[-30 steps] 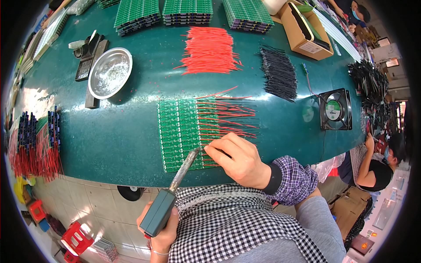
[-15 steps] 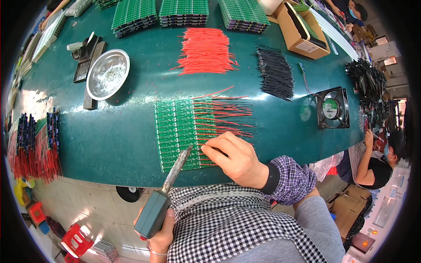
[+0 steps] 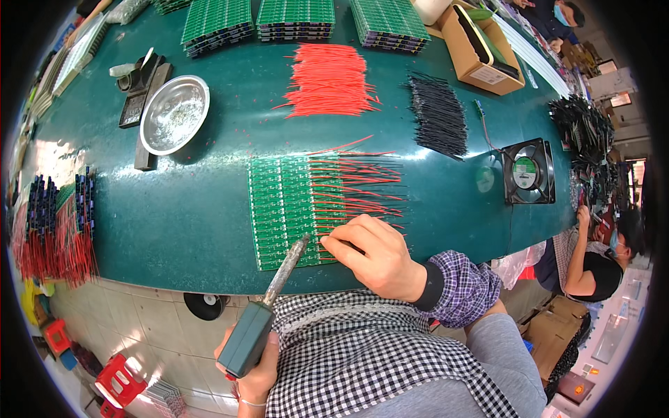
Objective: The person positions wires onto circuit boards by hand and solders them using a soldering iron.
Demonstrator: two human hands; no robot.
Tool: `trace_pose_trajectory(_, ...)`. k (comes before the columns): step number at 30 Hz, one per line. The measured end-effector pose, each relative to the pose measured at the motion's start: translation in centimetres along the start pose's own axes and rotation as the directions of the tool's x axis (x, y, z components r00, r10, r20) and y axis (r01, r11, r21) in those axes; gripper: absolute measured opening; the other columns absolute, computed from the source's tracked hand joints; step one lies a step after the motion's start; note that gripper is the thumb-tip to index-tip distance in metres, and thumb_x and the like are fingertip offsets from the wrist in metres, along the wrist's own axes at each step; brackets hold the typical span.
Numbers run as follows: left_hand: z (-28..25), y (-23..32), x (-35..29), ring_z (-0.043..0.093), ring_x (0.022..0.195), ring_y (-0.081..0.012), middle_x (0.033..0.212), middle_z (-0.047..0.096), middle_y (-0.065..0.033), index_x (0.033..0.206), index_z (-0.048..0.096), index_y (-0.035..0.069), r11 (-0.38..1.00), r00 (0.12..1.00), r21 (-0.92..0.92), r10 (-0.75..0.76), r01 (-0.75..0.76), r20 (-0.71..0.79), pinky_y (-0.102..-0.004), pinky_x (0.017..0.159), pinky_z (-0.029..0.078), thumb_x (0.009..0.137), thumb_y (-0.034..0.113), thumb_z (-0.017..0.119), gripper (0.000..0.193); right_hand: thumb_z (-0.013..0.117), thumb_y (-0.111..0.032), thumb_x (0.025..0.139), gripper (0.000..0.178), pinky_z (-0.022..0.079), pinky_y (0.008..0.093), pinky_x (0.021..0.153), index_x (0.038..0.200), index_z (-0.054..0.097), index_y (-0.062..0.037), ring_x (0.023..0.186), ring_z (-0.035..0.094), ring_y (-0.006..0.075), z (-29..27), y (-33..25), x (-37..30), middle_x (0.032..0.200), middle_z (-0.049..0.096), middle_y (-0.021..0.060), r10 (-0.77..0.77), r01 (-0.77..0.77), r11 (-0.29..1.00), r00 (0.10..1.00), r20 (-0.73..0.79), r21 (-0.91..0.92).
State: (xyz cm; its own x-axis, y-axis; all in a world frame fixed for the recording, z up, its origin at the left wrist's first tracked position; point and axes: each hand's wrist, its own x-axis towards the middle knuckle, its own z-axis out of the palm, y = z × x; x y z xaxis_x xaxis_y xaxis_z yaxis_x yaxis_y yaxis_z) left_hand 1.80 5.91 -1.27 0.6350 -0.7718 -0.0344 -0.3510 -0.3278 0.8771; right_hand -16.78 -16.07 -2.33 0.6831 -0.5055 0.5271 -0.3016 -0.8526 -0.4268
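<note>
My left hand (image 3: 259, 369) is closed round the dark green body of a soldering iron (image 3: 249, 336). Its metal tip reaches up to the right edge of a green circuit board panel (image 3: 282, 202) lying flat on the table. Red and black wires (image 3: 362, 184) stick out from that edge toward the right. Beside the tip, my right hand (image 3: 376, 254) pinches a red wire by its end, with thumb and forefinger close to the board. Most of this wire is hidden by the hand.
Beyond the panel lie a pile of red wires (image 3: 329, 80) and a pile of black wires (image 3: 439, 115). A metal bowl (image 3: 198, 101) rests at left, a small fan (image 3: 527, 172) at right. Stacked circuit boards (image 3: 296, 12) line the far side. A co-worker (image 3: 592, 258) sits at right.
The iron's tip has shifted slightly right and down along the board's edge. My right hand has moved down a little with it. The table's piles stay as they were.
</note>
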Motion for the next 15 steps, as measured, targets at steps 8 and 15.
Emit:
trace_pose_trajectory(8, -0.14, 0.77, 0.40, 0.065, 0.064, -0.0237, 0.080, 0.068, -0.0140, 0.088, 0.071, -0.004, 1.000, 0.998, 0.027, -0.002, 0.000, 0.069, -0.0320, 0.058, 0.051, 0.070, 0.001, 0.079, 0.020, 0.075, -0.004, 0.070, 0.030, 0.052, 0.0303, 0.059, 0.100, 0.073, 0.0011, 0.078, 0.063, 0.0205, 0.02, -0.04, 0.08, 0.093, 0.067, 0.0078, -0.005, 0.005, 1.000, 1.000, 0.028, -0.009)
trace_pose_trajectory(15, 0.16, 0.89, 0.86, 0.061, 0.059, -0.0237, 0.076, 0.065, -0.0124, 0.085, 0.070, -0.003, 0.996, 0.992, 0.038, 0.082, -0.086, 0.094, -0.0326, 0.053, 0.047, 0.070, 0.001, 0.079, 0.018, 0.073, -0.003, 0.071, 0.029, 0.054, 0.0300, 0.061, 0.100, 0.073, 0.0020, 0.078, 0.063, 0.0206, -0.19, -0.16, 0.26, 0.094, 0.067, 0.0084, -0.005, 0.007, 1.000, 0.999, 0.050, -0.024)
